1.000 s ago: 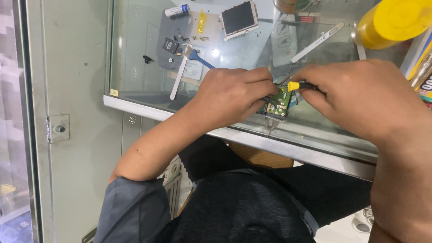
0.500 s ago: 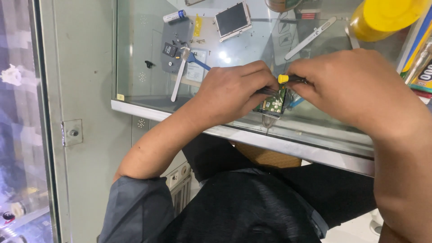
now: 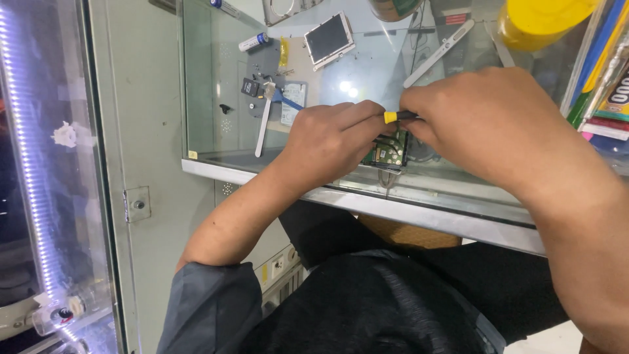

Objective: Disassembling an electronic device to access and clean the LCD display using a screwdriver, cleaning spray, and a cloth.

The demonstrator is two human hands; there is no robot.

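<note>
My left hand (image 3: 327, 141) is closed around a small green circuit board (image 3: 386, 151) and holds it over the glass counter (image 3: 458, 196) near its front edge. My right hand (image 3: 485, 124) grips a small screwdriver (image 3: 398, 117) with a yellow and black handle, whose tip points down at the board. The fingers of both hands meet over the board and hide most of it. The screwdriver's tip is hidden.
On the glass behind lie a white plastic pry tool (image 3: 263, 124), a small screen module (image 3: 329, 38), a white cylindrical cell (image 3: 252, 42), a long white strip (image 3: 438, 52) and small dark parts. A yellow container (image 3: 544, 23) stands at the back right. A metal frame edges the counter.
The view has shifted, so the hands and board sit slightly lower and more to the right in the frame. Both hands keep their grip; the screwdriver stays on the board.
</note>
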